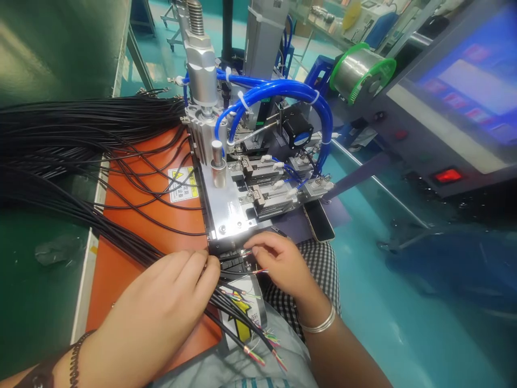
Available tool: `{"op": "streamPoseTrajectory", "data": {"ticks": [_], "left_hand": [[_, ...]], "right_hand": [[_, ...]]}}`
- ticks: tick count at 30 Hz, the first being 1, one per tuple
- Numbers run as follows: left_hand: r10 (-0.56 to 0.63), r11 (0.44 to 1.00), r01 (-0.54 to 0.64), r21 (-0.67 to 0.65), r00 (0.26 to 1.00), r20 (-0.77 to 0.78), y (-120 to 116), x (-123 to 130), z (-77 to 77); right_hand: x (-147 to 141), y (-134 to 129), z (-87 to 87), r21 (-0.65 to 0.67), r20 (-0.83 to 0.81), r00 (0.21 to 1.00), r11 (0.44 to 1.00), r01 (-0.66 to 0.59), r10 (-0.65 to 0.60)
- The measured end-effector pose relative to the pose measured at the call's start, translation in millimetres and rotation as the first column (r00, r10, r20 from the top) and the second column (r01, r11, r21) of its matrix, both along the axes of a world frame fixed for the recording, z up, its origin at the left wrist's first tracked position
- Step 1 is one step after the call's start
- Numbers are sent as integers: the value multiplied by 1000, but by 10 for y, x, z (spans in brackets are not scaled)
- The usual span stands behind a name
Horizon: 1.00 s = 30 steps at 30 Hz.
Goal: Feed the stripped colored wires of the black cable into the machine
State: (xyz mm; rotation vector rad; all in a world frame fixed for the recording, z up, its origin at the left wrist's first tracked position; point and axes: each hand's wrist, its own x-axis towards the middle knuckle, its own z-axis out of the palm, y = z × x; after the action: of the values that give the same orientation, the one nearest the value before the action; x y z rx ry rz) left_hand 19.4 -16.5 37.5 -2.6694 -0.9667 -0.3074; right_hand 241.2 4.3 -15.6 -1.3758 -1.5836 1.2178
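Observation:
My left hand (pixel 169 288) is closed over a thin black cable, fingertips together just in front of the metal fixture (pixel 230 215). Under that palm runs a bundle of black cables (pixel 129 249). Their stripped ends, with thin coloured wires (pixel 254 355), fan out to the right of the wrist, over a white and yellow label (pixel 242 318). My right hand (pixel 278 264), with a silver bangle on its wrist, pinches the stripped end of a cable (pixel 247 252) at the fixture's front edge. Another stripped end (pixel 260 271) lies just below its fingers.
An orange board (pixel 153 156) carries many loose black cables from a pile (pixel 81 121) at the left. Above the fixture stand a metal cylinder (pixel 203 75) and looped blue air hoses (pixel 283 89). A phone (pixel 321 221), a wire spool (pixel 357 70) and a control screen (pixel 472 81) are right.

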Motion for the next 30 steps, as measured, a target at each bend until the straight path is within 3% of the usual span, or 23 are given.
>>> {"op": "streamPoseTrajectory", "data": {"ticks": [3,10,13,16,19,21,23,25,30], "left_hand": [[40,999,-40,-10,998,-42,-24,26,-31],[123,992,-125,-4,986,-115,-173,137,-50],[141,990,-144,-15,982,-122,-259,146,-69],[190,979,-198,-44,972,-140,-308,136,-97],[185,981,-192,-39,973,-138,-311,131,-109],[183,981,-189,-39,976,-122,-298,132,-96],[201,976,-208,-60,973,-110,-280,135,-69],[205,974,-214,-71,973,-109,-260,133,-43],[180,983,-184,-19,977,-115,-129,69,-55]], "right_hand": [[-2,-10,-9,-17,26,999,999,27,-27],[-130,-16,-132,-357,-222,959,930,86,-174],[-128,-26,-125,-361,-237,951,927,101,-196],[-33,-77,-61,-216,-195,967,969,122,-165],[108,-149,37,50,-94,994,997,-55,59],[180,-185,107,218,-4,969,946,-238,245],[209,-204,168,340,39,939,879,-334,341],[192,-211,211,401,34,936,853,-333,349],[11,-217,213,443,15,965,864,-239,260]]}}
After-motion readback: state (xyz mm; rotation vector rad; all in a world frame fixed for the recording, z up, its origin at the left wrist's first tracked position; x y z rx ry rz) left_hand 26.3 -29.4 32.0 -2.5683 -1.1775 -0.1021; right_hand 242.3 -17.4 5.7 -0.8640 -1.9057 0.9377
